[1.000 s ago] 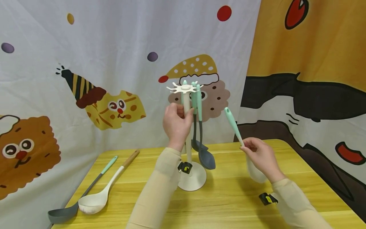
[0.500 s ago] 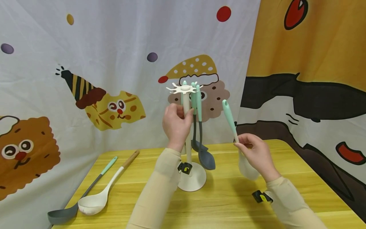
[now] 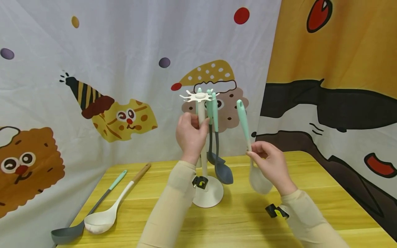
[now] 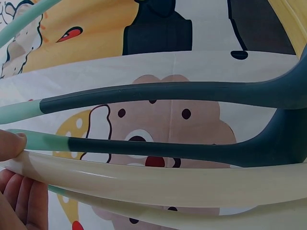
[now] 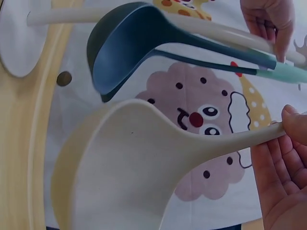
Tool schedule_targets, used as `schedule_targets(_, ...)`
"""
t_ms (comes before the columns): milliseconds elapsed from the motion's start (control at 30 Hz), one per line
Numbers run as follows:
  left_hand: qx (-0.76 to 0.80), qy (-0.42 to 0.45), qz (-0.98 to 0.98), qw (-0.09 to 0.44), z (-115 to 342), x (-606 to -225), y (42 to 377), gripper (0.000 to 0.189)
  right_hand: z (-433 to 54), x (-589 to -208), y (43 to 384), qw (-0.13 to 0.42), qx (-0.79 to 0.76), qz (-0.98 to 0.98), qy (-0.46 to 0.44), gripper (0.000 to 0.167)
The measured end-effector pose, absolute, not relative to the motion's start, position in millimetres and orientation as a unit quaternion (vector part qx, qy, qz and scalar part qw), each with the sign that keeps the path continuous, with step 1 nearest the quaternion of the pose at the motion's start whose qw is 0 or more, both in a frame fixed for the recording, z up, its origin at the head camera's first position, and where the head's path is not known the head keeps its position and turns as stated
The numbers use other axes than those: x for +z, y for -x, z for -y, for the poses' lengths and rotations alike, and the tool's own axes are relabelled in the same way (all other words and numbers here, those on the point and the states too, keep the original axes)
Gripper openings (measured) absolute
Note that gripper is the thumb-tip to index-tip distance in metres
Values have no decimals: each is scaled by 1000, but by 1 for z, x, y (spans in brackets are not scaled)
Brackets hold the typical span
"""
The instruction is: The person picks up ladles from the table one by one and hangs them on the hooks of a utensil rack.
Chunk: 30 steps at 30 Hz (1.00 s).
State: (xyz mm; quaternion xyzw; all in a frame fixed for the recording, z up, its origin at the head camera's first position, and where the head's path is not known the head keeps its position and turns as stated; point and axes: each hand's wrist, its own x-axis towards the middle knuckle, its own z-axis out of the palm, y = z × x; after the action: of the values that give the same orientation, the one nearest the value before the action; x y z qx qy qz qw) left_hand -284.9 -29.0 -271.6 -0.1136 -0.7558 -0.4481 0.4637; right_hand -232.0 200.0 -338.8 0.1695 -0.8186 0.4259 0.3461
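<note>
In the head view, my left hand (image 3: 192, 134) holds the post of a white utensil rack (image 3: 214, 197) just below its hooked top. Two dark blue ladles (image 3: 224, 173) with mint handles hang on the rack's right side. Another mint-handled, pale utensil hangs behind the post, mostly hidden. My right hand (image 3: 273, 165) pinches a cream ladle (image 3: 243, 119) by its neck, below the mint handle. This ladle is raised right of the rack, handle up, slightly tilted. The right wrist view shows its wide cream bowl (image 5: 124, 167) below a hanging dark ladle (image 5: 129, 57).
Near the left edge of the wooden table (image 3: 242, 220) lie a grey ladle (image 3: 68, 234) with a mint handle and a white ladle (image 3: 102, 220) with a wooden handle. A printed curtain (image 3: 124, 69) hangs behind the table.
My right hand has moved left and slightly up with the cream ladle, nearer the rack, and the ladle has become more upright. My left hand stays on the post.
</note>
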Motion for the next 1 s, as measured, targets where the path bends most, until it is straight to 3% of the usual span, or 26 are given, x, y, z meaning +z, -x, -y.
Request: schedule_targets(1000,-445,119,753,469,30,-273,286,26,-150,-323,232,329,463,795,-211,16)
